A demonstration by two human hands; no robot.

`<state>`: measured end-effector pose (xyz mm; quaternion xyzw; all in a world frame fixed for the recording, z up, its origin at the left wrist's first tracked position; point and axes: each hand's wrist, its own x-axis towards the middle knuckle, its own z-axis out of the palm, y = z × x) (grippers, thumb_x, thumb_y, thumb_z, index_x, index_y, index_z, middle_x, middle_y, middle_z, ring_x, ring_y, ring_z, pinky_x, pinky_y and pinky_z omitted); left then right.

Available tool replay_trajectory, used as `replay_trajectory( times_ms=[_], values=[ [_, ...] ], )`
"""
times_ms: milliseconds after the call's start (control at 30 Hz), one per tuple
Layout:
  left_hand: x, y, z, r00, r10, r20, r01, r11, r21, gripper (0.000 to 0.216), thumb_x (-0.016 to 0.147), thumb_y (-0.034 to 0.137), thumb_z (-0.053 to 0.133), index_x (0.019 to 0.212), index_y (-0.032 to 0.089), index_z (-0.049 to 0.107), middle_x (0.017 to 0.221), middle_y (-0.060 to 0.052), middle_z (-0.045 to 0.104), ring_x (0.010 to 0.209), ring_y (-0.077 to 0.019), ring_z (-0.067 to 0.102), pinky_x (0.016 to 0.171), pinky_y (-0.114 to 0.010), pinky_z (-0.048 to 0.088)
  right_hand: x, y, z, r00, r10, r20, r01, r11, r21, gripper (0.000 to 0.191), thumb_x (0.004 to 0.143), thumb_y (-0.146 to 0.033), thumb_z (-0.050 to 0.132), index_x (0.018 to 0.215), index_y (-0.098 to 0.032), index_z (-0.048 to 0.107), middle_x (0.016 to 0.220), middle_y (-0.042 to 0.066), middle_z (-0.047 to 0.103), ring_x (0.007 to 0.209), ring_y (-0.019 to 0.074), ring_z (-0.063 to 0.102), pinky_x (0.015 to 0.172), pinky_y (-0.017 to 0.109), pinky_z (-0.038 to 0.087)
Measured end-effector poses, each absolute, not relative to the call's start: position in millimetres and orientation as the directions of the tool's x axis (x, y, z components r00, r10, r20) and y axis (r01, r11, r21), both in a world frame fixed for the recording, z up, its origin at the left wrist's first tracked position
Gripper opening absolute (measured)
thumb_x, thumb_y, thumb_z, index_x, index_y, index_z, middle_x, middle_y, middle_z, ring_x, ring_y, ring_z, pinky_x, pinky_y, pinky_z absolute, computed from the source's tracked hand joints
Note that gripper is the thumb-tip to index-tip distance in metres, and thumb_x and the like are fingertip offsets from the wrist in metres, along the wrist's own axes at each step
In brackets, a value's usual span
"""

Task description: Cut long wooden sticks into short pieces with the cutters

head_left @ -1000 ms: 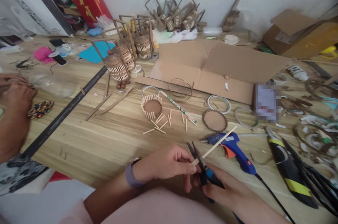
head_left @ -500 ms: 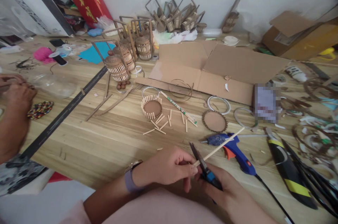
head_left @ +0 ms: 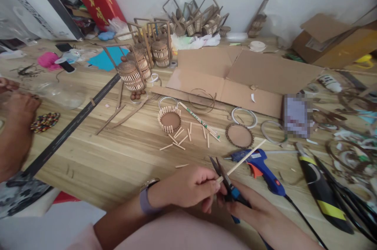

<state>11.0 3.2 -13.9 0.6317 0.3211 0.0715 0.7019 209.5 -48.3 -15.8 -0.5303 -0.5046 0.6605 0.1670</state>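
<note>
My left hand (head_left: 191, 186), with a watch on its wrist, pinches a thin pale wooden stick (head_left: 246, 157) near its lower end. My right hand (head_left: 250, 203) is closed round blue-handled pliers (head_left: 235, 193). Their dark pointed jaws are parted, and the stick passes at the jaws close to my left fingertips. Beyond my hands, several short cut sticks (head_left: 183, 139) lie loose on the table, and one short piece (head_left: 182, 166) rests just above my left hand. A round base ringed with upright sticks (head_left: 171, 120) stands behind them. To its right lies a round brown disc with a beaded-looking rim (head_left: 240, 135).
A blue glue gun (head_left: 265, 167) lies right of my hands, near a black-and-yellow tool (head_left: 319, 191). Flattened cardboard (head_left: 253, 73) and small lidded baskets (head_left: 131, 75) stand farther back. At left, another person's hands (head_left: 22, 103) are near a beaded strand (head_left: 45, 122).
The stick has slid down-left through the pliers, so its far end reaches less far. The jaws are spread wider. More of the short piece above my left hand shows.
</note>
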Motion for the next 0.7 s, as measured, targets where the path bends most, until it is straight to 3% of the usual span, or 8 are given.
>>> replay_trajectory(
  times_ms=[200, 400, 567, 700],
  values=[
    [10, 2, -12, 0.771, 0.522, -0.364, 0.331, 0.161, 0.93, 0.028, 0.097, 0.029, 0.04, 0.085, 0.015, 0.061, 0.055, 0.004, 0.053, 0.053, -0.0084, 0.052, 0.056, -0.018, 0.037, 202, -47, -8, -0.361, 0.81, -0.463, 0.393, -0.318, -0.863, 0.012, 0.081, -0.032, 0.052, 0.082, -0.021, 0.056, 0.08, 0.0, 0.059, 0.08, 0.0198, 0.054, 0.074, 0.029, 0.044],
    [11, 2, -10, 0.775, 0.53, -0.345, 0.305, 0.164, 0.938, 0.03, 0.097, 0.032, 0.04, 0.08, 0.015, 0.059, 0.055, 0.004, 0.052, 0.052, -0.0076, 0.051, 0.055, -0.018, 0.035, 197, -50, -10, -0.302, 0.86, -0.411, 0.426, -0.263, -0.865, 0.009, 0.081, -0.028, 0.051, 0.075, -0.021, 0.051, 0.071, -0.001, 0.054, 0.069, 0.0164, 0.049, 0.065, 0.027, 0.041],
    [13, 3, -13, 0.777, 0.534, -0.333, 0.225, 0.259, 0.939, 0.027, 0.097, 0.032, 0.039, 0.087, 0.015, 0.057, 0.055, 0.005, 0.05, 0.05, -0.0077, 0.048, 0.054, -0.018, 0.036, 198, -46, -8, -0.323, 0.858, -0.398, 0.401, -0.257, -0.879, 0.014, 0.084, -0.035, 0.053, 0.081, -0.021, 0.055, 0.078, 0.001, 0.061, 0.077, 0.0188, 0.055, 0.073, 0.029, 0.045],
    [10, 7, -17, 0.74, 0.624, -0.249, 0.059, 0.309, 0.949, 0.032, 0.095, 0.045, 0.041, 0.088, 0.016, 0.053, 0.053, 0.007, 0.044, 0.05, -0.0092, 0.046, 0.054, -0.02, 0.038, 206, -50, -3, -0.247, 0.858, -0.449, 0.391, -0.336, -0.857, 0.025, 0.081, -0.046, 0.058, 0.093, -0.024, 0.062, 0.091, 0.004, 0.068, 0.09, 0.0243, 0.061, 0.082, 0.033, 0.05]
  ],
)
